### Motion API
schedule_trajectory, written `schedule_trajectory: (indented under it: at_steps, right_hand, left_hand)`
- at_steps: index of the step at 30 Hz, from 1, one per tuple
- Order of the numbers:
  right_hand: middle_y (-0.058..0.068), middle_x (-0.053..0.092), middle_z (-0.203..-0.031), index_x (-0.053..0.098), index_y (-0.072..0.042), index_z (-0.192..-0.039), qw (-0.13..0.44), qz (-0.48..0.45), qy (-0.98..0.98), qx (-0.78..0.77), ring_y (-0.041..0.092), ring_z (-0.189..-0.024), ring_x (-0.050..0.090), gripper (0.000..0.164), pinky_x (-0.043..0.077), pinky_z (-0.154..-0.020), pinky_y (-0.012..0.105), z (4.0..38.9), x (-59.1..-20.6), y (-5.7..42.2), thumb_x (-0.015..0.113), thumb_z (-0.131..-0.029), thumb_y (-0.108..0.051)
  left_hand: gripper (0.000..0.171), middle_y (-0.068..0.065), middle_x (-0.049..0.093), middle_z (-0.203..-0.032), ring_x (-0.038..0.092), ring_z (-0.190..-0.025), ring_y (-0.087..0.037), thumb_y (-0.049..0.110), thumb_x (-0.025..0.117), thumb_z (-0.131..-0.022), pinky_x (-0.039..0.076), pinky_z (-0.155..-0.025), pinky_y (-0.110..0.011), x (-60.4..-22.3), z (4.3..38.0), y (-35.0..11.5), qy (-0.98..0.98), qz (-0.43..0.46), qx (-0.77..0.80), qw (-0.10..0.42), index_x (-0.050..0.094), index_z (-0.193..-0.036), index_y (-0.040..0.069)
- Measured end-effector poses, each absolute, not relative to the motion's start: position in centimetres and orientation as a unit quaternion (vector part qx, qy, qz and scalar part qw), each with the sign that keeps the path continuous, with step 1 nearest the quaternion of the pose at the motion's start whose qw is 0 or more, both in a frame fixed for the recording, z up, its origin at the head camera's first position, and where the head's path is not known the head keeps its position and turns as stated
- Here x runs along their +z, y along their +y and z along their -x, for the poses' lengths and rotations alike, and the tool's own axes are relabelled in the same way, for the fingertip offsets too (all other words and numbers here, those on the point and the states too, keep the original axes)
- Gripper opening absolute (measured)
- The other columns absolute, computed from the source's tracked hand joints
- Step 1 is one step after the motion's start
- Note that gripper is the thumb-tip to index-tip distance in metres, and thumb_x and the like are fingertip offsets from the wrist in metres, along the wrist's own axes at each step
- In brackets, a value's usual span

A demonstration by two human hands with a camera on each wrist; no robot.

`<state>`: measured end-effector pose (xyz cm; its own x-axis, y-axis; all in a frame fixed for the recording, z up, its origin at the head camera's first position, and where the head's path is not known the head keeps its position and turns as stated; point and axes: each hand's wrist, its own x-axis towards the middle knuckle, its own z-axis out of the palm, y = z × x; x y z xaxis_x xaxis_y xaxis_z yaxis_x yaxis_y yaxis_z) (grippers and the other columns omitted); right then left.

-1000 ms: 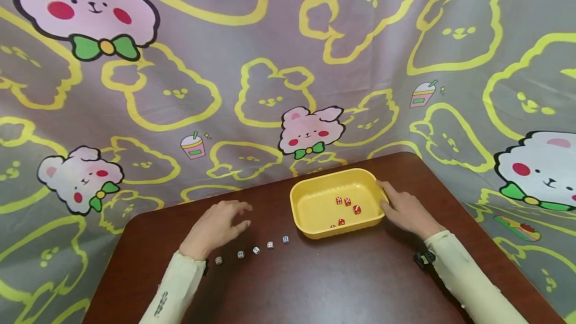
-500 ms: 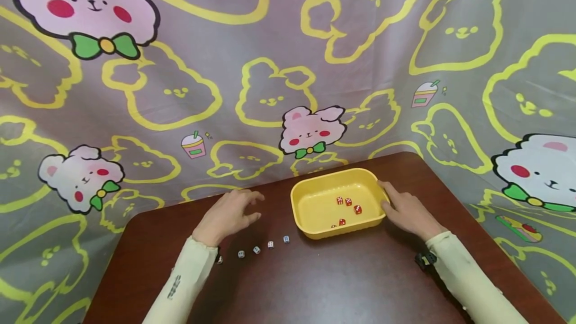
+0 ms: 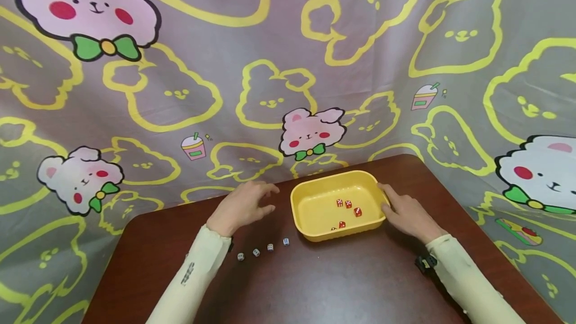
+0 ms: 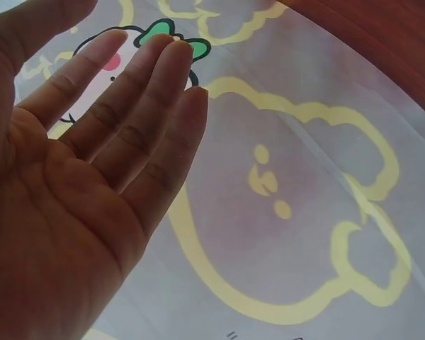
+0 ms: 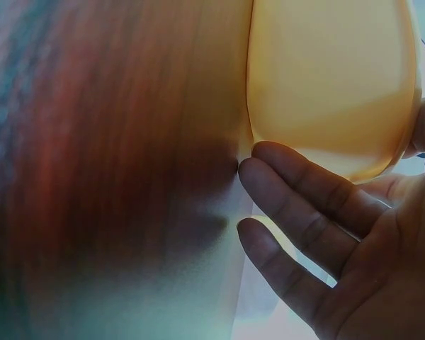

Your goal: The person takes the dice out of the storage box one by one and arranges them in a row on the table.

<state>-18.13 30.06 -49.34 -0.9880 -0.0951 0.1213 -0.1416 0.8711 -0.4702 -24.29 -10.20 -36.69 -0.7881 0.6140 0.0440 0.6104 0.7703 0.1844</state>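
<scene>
Shifted toward 2 o'clock, the left hand (image 3: 243,208) now hangs nearer the yellow tray (image 3: 315,214), off its 9 o'clock end and apart from it. Its palm is bare, fingers extended and relaxed, thumb spread wide, as its wrist view shows. The right hand (image 3: 408,215) grips the tray's 3 o'clock end, with the thumb at the rim and fingers against the outer wall; tray and grip have stayed put.

The tray sits toward 1 o'clock on the dark brown worktop (image 3: 324,284). Inside it are five red dice (image 3: 348,204): three grouped around the middle and toward 3 o'clock, two by the 6 o'clock wall, one of those partly hidden by the rim. Four white dice (image 3: 270,247) stand in a slanting row at 5 o'clock from the left hand, the 2 o'clock one near the tray but not touching it. A fifth, partly visible half a second ago, is out of sight by the left sleeve (image 3: 198,269).
</scene>
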Motion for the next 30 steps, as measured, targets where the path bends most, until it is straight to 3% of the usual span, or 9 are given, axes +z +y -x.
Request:
schedule_trajectory:
  at_steps: [13,30]
  right_hand:
    - [0.002,0.052,-0.067,0.035,-0.015,-0.145,0.055,-0.062,-0.967,0.241,0.016,-0.061,0.047,0.055,0.040,-0.061,0.033,18.3,-49.4,30.1,0.054,-0.095,-0.023]
    - [-0.002,0.049,-0.062,0.035,-0.014,-0.145,0.053,-0.065,-0.965,0.248,0.014,-0.058,0.047,0.055,0.039,-0.060,0.031,18.3,-49.5,30.1,0.054,-0.095,-0.023]
  left_hand:
    - [0.036,0.007,0.069,-0.100,0.061,-0.091,-0.011,0.031,0.076,-0.082,0.052,-0.083,-0.029,-35.6,25.4,-8.0,0.938,-0.336,0.088,0.021,0.067,-0.116,0.022]
    - [0.031,0.005,0.068,-0.082,0.057,-0.073,-0.008,0.028,0.074,-0.083,0.049,-0.070,-0.026,-35.4,27.2,-4.7,0.917,-0.390,0.078,0.013,0.070,-0.113,0.021]
